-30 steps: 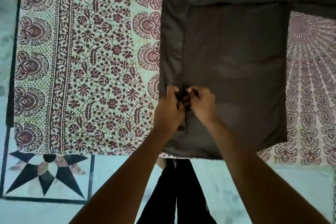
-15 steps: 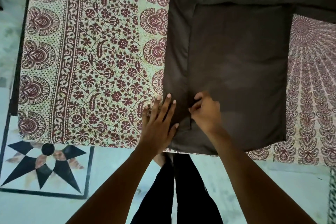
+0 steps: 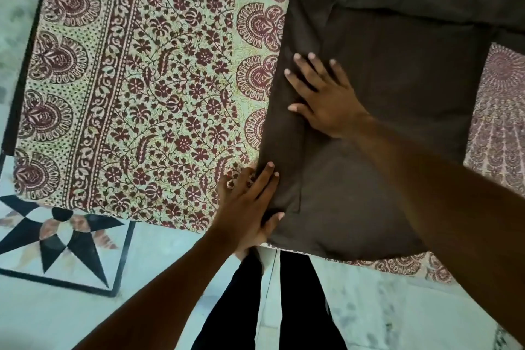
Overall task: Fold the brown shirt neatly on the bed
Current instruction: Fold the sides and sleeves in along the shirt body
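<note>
The brown shirt (image 3: 397, 99) lies flat on the bed (image 3: 184, 207), over on the right part of the patterned bedspread (image 3: 142, 79), its hem running along the bed's near edge above the floor (image 3: 170, 278); I judge the fold roughly a third done. The left side is already turned in, making a long narrow strip with a straight crease down it; a band of cloth lies across the top, and at the top right it runs on past the body's right edge, which I take for a sleeve not yet folded in, though I cannot be sure. The right edge of the body lies plain on the bedspread; whether it is turned under I cannot tell.

My left hand (image 3: 247, 207) rests flat at the lower left corner, fingers (image 3: 264, 179) straight and close together, partly on the shirt's edge and partly on the bedspread, gripping nothing; my right hand (image 3: 326, 102) lies further up along the folded strip, fingers (image 3: 318, 68) spread open and pressing the cloth down, holding nothing either; both look to be smoothing, not lifting.

What is left, as I see it: press out the soft ripple beside the crease near my right palm; bring the right side and its sleeve in to match; then fold the length up from the hem into a tidy packet.
</note>
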`<state>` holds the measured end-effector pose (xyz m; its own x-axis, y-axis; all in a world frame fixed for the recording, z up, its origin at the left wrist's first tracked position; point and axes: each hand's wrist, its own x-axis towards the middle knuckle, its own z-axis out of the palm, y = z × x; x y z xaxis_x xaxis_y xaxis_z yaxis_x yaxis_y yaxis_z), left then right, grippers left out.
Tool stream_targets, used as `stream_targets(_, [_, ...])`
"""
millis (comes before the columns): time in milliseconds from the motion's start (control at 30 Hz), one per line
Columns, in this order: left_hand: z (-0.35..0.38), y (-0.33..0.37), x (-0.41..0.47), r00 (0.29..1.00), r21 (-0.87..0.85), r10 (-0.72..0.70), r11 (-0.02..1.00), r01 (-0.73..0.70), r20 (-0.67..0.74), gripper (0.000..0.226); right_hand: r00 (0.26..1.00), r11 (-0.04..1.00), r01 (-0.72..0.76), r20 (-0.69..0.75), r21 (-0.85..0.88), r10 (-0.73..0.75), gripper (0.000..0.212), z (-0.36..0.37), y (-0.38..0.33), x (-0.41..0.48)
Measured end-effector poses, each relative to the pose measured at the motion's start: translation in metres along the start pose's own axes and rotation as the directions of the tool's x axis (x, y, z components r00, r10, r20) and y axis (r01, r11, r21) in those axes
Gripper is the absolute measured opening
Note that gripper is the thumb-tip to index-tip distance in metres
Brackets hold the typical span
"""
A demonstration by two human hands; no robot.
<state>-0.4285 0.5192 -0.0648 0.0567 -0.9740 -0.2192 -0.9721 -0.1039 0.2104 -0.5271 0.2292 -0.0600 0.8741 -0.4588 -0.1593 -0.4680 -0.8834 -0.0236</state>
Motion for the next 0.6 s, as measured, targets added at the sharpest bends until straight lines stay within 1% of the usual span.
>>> stream_targets(33, [-0.007,-0.001,0.012,0.999,-0.013,-0.009,1.0,0.009,-0.034,0.068,1.0,1.0,0.007,-0.025,-0.003,-0.007,0.067,-0.005,0.001,0.006])
stream_targets(100, [-0.021,-0.005,0.041,0.996,-0.047,-0.052,0.998,0.049,-0.075,0.066,0.993,0.994,0.103,-0.049,-0.022,-0.104,0.066,-0.007,0.0,0.009])
stream_targets(167, [-0.031,-0.015,0.069,0.997,-0.038,-0.065,0.997,0.064,-0.037,0.077,0.964,0.963,0.265,-0.007,-0.056,-0.266,0.065,0.002,0.001,0.005])
stream_targets(200, [-0.031,-0.023,0.079,0.999,-0.011,-0.043,0.999,0.043,-0.003,0.086,0.947,0.945,0.321,0.026,-0.067,-0.32,0.064,0.008,0.004,0.004])
stream_targets(233, [-0.029,-0.031,0.085,1.0,0.024,-0.005,1.0,0.004,0.028,0.092,0.939,0.937,0.342,0.047,-0.07,-0.34,0.064,0.013,0.01,0.006])
stream_targets(267, [-0.026,-0.037,0.089,0.998,0.055,0.033,0.998,-0.036,0.051,0.098,0.942,0.94,0.334,0.049,-0.072,-0.331,0.063,0.014,0.018,0.012])
stream_targets(333, [-0.022,-0.046,0.092,0.994,0.09,0.079,0.992,-0.086,0.073,0.104,0.974,0.973,0.226,0.011,-0.052,-0.225,0.063,0.012,0.039,0.032])
stream_targets(400, [-0.025,-0.048,0.099,0.99,0.104,0.115,0.987,-0.124,0.087,0.103,0.997,0.997,0.077,-0.009,-0.009,-0.078,0.065,0.004,0.059,0.058])
stream_targets(433, [-0.029,-0.047,0.105,0.987,0.106,0.142,0.983,-0.15,0.079,0.098,0.999,0.999,0.037,-0.007,0.003,-0.037,0.066,-0.002,0.068,0.071])
stream_targets(467, [-0.034,-0.046,0.113,0.984,0.103,0.17,0.979,-0.174,0.053,0.09,1.0,1.0,0.028,-0.009,0.004,-0.028,0.067,-0.006,0.074,0.08])
stream_targets(500, [-0.04,-0.047,0.124,0.981,0.101,0.192,0.976,-0.191,0.006,0.08,0.999,0.999,0.049,-0.021,-0.01,-0.05,0.066,-0.009,0.077,0.087])
stream_targets(567, [-0.054,-0.048,0.154,0.976,0.082,0.195,0.979,-0.188,-0.097,0.066,0.986,0.985,0.158,-0.046,-0.063,-0.161,0.064,-0.01,0.082,0.092])
stream_targets(600, [-0.061,-0.05,0.172,0.977,0.068,0.173,0.984,-0.165,-0.125,0.065,0.972,0.97,0.224,-0.049,-0.09,-0.229,0.062,-0.009,0.087,0.093])
